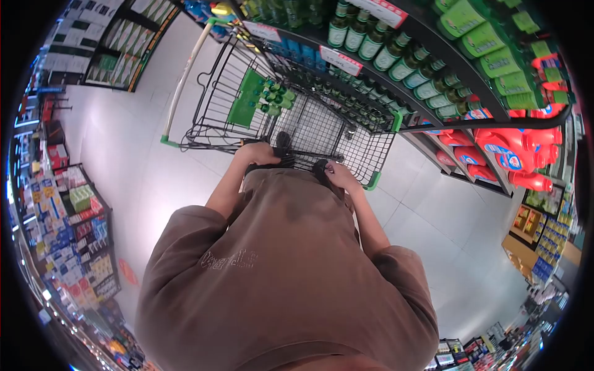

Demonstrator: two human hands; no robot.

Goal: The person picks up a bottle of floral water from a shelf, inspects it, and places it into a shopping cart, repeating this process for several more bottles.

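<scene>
My left hand (263,154) is at the hem of the brown T-shirt (297,247), its fingers curled inward by a dark strap-like piece at the waist. On the other side of the hem, my right hand (338,175) is closed against a similar black piece (320,168). What either hand grips is too small and partly hidden to name. Just beyond both hands stands a wire shopping cart (204,111) with green corners. A green panel (246,98) and several green, bottle-like shapes (273,99) show within its frame.
A shelf ahead holds several green bottles (388,54) and green packs (489,52). Red jugs (513,148) fill the shelf at right. Display shelves (80,229) line the left side. Pale floor tiles (427,216) surround me.
</scene>
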